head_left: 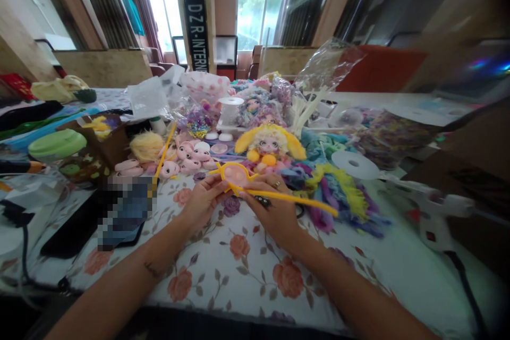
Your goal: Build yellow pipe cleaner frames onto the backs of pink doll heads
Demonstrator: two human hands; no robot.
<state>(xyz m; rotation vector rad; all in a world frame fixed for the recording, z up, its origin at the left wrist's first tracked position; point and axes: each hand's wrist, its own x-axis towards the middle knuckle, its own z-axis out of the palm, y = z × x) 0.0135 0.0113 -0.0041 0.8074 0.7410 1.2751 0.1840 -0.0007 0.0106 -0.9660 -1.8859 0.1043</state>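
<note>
My left hand (203,199) and my right hand (274,212) meet over the floral tablecloth (235,271). Together they pinch a small pink doll head (236,174) wrapped in a yellow chenille strip (295,199) that trails out to the right. My left fingers close on the head's left side. My right fingers, one with a ring, close on the strip just below the head. A finished doll with yellow hair (269,144) sits right behind my hands.
A white glue gun (434,212) lies at the right with its cord. Bare pink doll heads (191,156), a white spool (230,111), coloured yarn (338,191) and plastic bags crowd the table's far side. A dark phone (119,212) lies at the left.
</note>
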